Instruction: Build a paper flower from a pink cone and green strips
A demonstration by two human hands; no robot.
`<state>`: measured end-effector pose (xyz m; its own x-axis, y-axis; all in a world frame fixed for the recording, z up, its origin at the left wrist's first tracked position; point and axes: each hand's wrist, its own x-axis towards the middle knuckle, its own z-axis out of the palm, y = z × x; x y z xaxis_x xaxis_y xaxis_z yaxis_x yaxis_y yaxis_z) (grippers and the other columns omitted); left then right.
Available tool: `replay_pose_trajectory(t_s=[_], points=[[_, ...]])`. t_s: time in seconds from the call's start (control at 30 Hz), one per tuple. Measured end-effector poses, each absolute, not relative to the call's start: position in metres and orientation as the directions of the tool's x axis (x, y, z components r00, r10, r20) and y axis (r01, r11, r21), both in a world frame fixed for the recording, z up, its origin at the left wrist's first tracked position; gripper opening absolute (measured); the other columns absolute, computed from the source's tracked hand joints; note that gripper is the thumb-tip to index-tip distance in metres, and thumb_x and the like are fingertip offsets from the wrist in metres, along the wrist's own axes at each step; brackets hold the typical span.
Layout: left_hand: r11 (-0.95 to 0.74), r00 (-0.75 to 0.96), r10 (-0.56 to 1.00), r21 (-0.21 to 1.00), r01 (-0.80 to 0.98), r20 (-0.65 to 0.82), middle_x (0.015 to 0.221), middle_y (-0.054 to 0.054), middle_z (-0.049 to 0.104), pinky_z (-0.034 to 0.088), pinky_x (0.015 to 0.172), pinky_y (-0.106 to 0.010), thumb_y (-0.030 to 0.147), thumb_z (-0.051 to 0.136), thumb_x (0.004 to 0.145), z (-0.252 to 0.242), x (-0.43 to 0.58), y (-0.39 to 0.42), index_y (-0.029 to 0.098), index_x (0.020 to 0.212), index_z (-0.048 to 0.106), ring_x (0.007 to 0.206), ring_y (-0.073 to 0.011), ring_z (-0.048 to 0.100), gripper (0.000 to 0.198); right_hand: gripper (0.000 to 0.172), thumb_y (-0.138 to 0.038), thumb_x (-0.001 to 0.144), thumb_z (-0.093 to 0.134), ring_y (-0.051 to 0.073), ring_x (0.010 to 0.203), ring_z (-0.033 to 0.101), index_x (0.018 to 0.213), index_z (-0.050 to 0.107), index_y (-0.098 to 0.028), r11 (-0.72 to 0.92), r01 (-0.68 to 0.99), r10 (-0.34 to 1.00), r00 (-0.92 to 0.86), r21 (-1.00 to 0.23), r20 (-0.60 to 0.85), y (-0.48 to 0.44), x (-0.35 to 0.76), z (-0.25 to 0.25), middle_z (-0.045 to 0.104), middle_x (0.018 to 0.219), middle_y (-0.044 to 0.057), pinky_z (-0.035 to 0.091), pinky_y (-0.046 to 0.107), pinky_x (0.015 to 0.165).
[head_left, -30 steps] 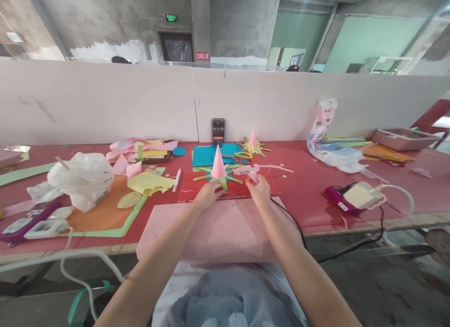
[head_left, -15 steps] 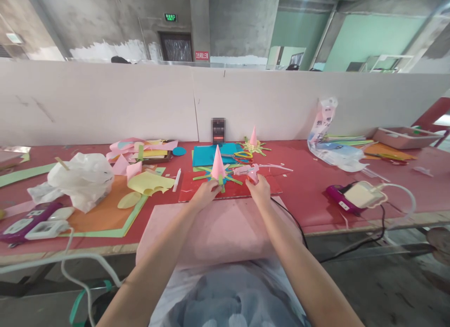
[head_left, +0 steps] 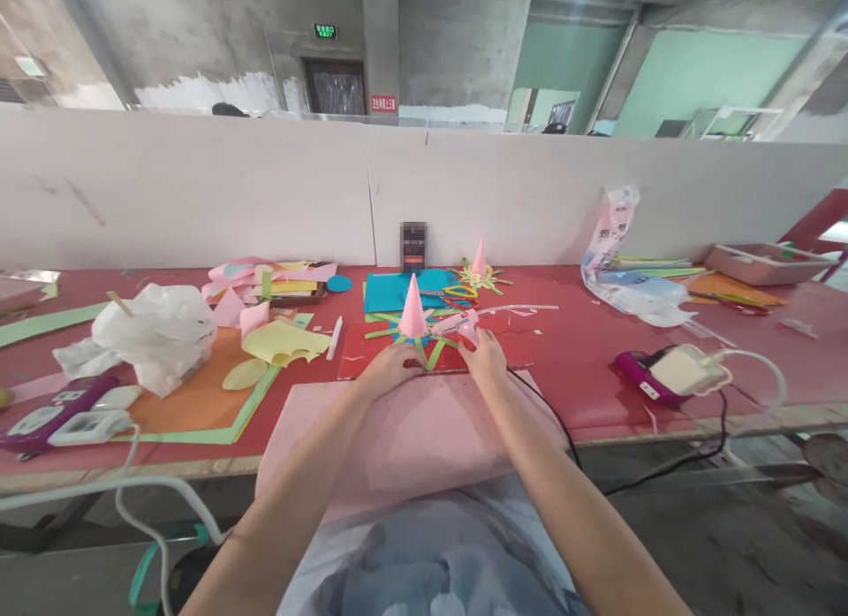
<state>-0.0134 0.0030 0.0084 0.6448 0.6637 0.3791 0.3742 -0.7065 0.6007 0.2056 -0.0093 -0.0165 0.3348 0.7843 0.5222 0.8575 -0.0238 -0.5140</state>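
Observation:
A pink paper cone [head_left: 412,311] stands on a star-like base with green paper strips [head_left: 435,356] radiating over blue paper. It rests on a red board [head_left: 358,360]. My left hand [head_left: 394,368] is at the base's front left edge, fingers curled in near the strips; what they pinch is hidden. My right hand [head_left: 486,355] is closed round the handle of a pink hot glue gun [head_left: 458,323]. The gun's nozzle points left, close to the right side of the cone's foot; whether it touches cannot be told.
Behind lie blue sheets [head_left: 384,292], scissors [head_left: 457,292] and a second pink cone [head_left: 480,261]. A glue stick [head_left: 335,338] lies left. Paper scraps [head_left: 284,342] and a white plastic bag [head_left: 155,333] are further left. Right, a purple power strip [head_left: 646,379] sits near the black cord.
The glue gun has moved left toward the cone, its nozzle now beside the cone's foot. A front green strip that stood against the cone now lies outward. My left hand shifted slightly right.

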Motion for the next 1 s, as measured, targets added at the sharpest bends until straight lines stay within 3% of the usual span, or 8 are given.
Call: replay_pose_trajectory(t_s=[0.33, 1.0], points=[[-0.696, 0.652, 0.667, 0.613, 0.374, 0.36, 0.082, -0.001, 0.065, 0.045, 0.076, -0.025, 0.024, 0.061, 0.077, 0.0088, -0.0133, 0.0035, 0.02, 0.076, 0.067, 0.079, -0.0132, 0.059, 0.007, 0.034, -0.033, 0.08, 0.054, 0.021, 0.093, 0.054, 0.111, 0.054, -0.019, -0.04, 0.918, 0.822, 0.254, -0.395, 0.509, -0.01, 0.1968, -0.0106, 0.058, 0.103, 0.009, 0.04, 0.027, 0.069], [-0.692, 0.645, 0.676, 0.608, 0.388, 0.357, 0.083, 0.0, 0.065, 0.044, 0.077, -0.025, 0.025, 0.06, 0.077, 0.0068, -0.014, 0.0042, 0.021, 0.076, 0.067, 0.081, -0.0133, 0.058, 0.008, 0.035, -0.03, 0.084, 0.05, 0.021, 0.096, 0.053, 0.116, 0.052, -0.017, -0.039, 0.933, 0.824, 0.232, -0.357, 0.517, -0.0048, 0.1987, -0.0169, 0.057, 0.105, 0.009, 0.04, 0.027, 0.07]])
